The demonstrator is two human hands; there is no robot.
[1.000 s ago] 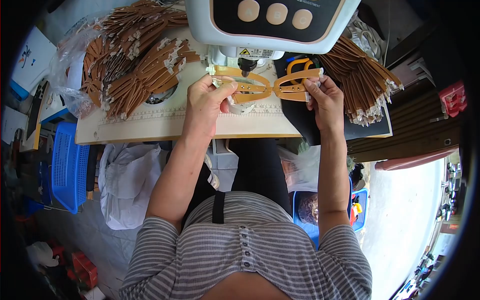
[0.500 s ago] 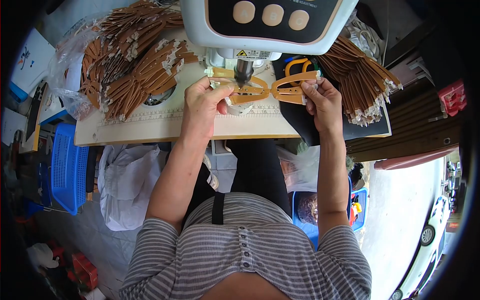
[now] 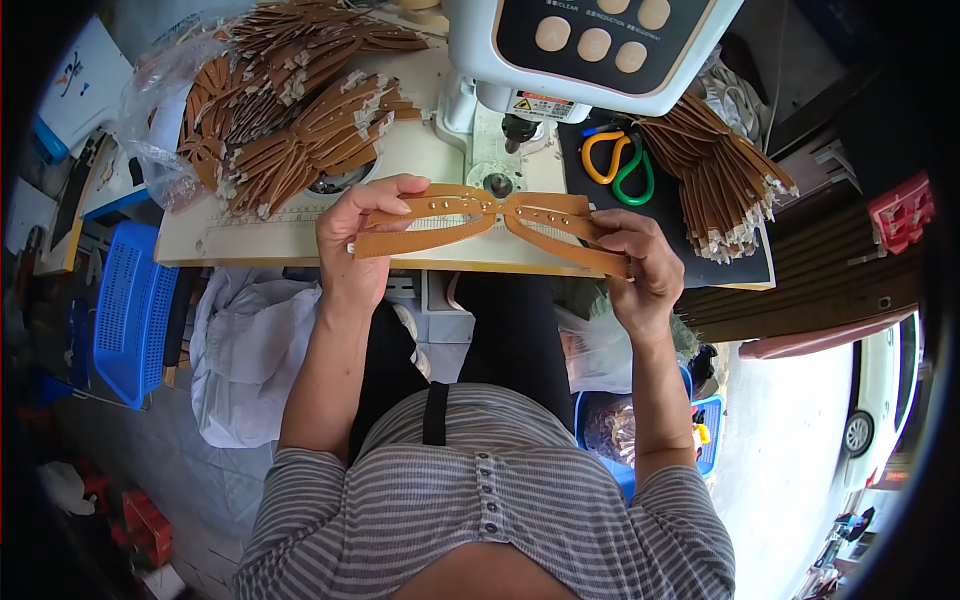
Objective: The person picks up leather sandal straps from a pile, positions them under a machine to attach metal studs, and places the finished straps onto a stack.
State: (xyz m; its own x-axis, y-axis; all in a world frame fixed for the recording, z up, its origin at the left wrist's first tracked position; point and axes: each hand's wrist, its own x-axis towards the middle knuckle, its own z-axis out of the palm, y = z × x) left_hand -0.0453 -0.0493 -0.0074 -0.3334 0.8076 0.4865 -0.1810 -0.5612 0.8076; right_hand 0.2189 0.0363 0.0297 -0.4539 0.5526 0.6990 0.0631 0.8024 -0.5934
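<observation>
My left hand (image 3: 361, 226) grips the left ends of a tan leather-like strap piece (image 3: 450, 207), its thumb and fingers closed on the bands. My right hand (image 3: 642, 262) pinches the right ends. The piece has bands joined at a narrow middle, with small shiny studs along them. It is held over the table's front edge, just in front of the lower die (image 3: 497, 184) of a white press machine (image 3: 470, 100). The machine's dark upper head (image 3: 518, 130) sits above and behind the piece, apart from it.
Piles of similar brown strap pieces (image 3: 310, 140) lie at the left of the table (image 3: 230, 243), more (image 3: 715, 170) at the right. Scissors with orange and green handles (image 3: 632, 180) rest on a black mat (image 3: 590, 130). A blue basket (image 3: 130, 310) stands lower left.
Both hands have drawn the strap piece toward me, out from under the machine's head, and tilted it. The head camera has shifted, so the machine appears farther right and the scissors show more fully.
</observation>
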